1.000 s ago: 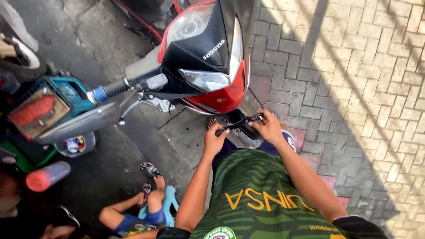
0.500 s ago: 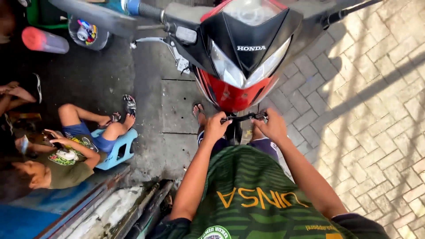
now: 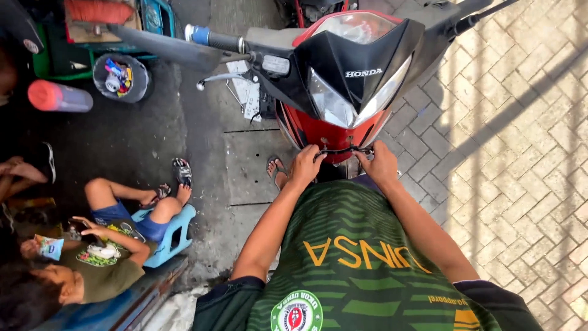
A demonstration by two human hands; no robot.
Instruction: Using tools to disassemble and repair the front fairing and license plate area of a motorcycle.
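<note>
Below the red motorbike front (image 3: 331, 132): left hand (image 3: 304, 167) and right hand (image 3: 381, 164) pinching a thin black strap (image 3: 344, 150) stretched between.

Concrete ground (image 3: 245, 165) (brick paving (image 3: 520, 153) right): motorbike (image 3: 343, 92), stool (image 3: 174, 236).
</note>
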